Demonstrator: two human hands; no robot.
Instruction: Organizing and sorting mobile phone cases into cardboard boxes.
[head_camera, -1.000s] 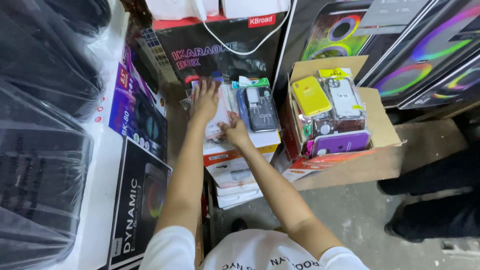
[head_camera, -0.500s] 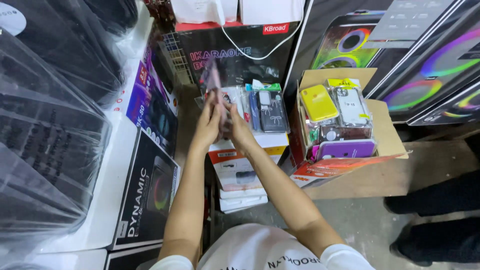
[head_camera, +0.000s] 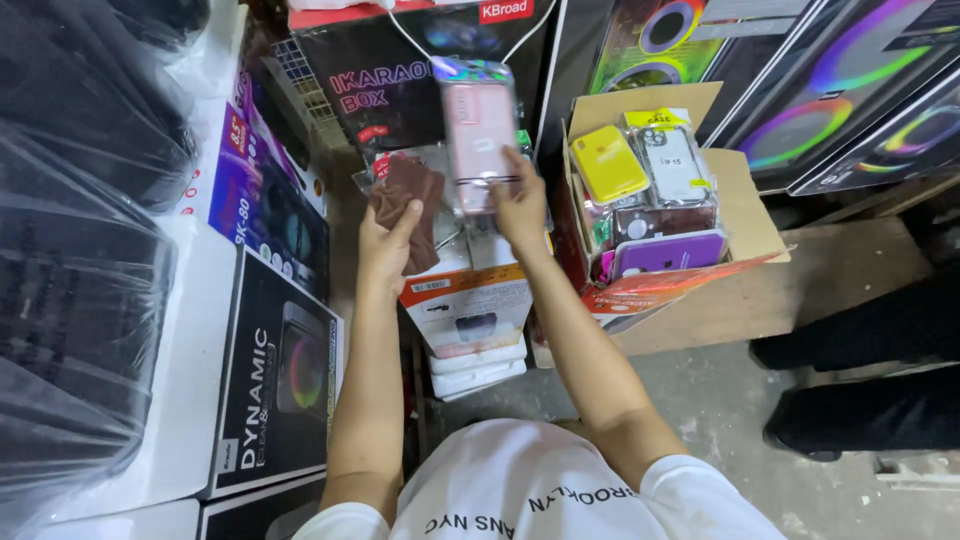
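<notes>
My right hand (head_camera: 520, 205) grips a pink phone case in a clear packet (head_camera: 478, 130) and holds it upright above a stack of white and orange boxes (head_camera: 470, 310). My left hand (head_camera: 385, 250) holds a dark brown phone case in a plastic sleeve (head_camera: 410, 205) just left of it. Both hands are raised in front of a black speaker box (head_camera: 400, 80). More packaged cases lie under the hands, mostly hidden.
An open cardboard box (head_camera: 740, 200) at the right holds several packaged phone cases: a yellow one (head_camera: 608, 162), a clear one (head_camera: 675, 160), a purple one (head_camera: 670, 252). Printed speaker cartons (head_camera: 275, 370) and plastic-wrapped goods (head_camera: 80, 250) line the left. Dark shoes (head_camera: 860, 400) stand at right.
Both hands have lifted off the stack. The right hand has raised the pink case upright, and the left hand now holds the brown case apart from it.
</notes>
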